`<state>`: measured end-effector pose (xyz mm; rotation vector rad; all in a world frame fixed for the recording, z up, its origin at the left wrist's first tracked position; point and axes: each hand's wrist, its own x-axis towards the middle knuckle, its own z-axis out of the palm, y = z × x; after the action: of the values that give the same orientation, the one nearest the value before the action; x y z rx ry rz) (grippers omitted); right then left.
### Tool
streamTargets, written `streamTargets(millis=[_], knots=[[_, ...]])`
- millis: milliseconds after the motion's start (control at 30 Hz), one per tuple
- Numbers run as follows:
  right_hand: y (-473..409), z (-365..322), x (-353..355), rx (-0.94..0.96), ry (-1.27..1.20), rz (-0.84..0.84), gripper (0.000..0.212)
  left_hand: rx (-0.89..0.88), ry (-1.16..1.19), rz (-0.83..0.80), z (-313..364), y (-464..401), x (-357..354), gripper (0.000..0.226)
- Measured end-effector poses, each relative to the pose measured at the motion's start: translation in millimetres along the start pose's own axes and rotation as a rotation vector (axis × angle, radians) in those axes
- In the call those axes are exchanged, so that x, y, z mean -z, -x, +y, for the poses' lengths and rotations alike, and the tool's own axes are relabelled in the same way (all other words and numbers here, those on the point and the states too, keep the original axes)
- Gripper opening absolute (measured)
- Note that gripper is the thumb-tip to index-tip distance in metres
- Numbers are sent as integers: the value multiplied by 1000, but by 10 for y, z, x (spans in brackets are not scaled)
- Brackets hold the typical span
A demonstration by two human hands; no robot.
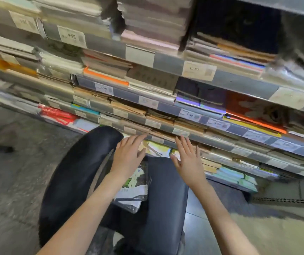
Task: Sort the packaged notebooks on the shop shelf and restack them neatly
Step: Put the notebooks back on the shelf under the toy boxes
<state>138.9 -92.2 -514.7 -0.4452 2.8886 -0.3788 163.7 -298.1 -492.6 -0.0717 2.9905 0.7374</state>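
Your left hand (pixel 127 155) hovers flat and empty over your lap, where wrapped notebooks (pixel 135 183) sit wedged between your knees (likely parked there for sorting); your right hand (pixel 188 159), fingers spread and gripping nothing, reaches toward the low shelf (pixel 221 144), where more notebooks lie stacked

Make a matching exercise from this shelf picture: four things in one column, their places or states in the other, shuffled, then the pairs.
Things:
1. left hand
2. right hand
3. packaged notebooks
4. orange-edged notebook

Places or states:
A. lying on the person's lap
B. open, fingers spread, nearer the right end of the shelf
C. open, above the lap stack
D. on an upper shelf, above a price tag

Pairs: 1-C, 2-B, 3-A, 4-D
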Motion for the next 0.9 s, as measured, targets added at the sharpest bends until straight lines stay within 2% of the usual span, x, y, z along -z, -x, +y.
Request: streamTargets(millis=[100,367,567,700,900], knots=[[24,-43,-335,3,-12,-61,60,56,-6,-23,-259,154,-251,44],[109,-105,-1135,-18,-139,-204,61,266,86,-107,-877,503,-866,48],[134,-190,-1671,-37,-229,-244,62,383,153,-129,-1270,696,-1159,50],[117,-266,-1949,-49,-280,-283,65,549,303,-123,-1503,809,-1310,56],[39,-362,-2202,-127,-472,-247,73,667,436,-138,-1608,951,-1470,69]])
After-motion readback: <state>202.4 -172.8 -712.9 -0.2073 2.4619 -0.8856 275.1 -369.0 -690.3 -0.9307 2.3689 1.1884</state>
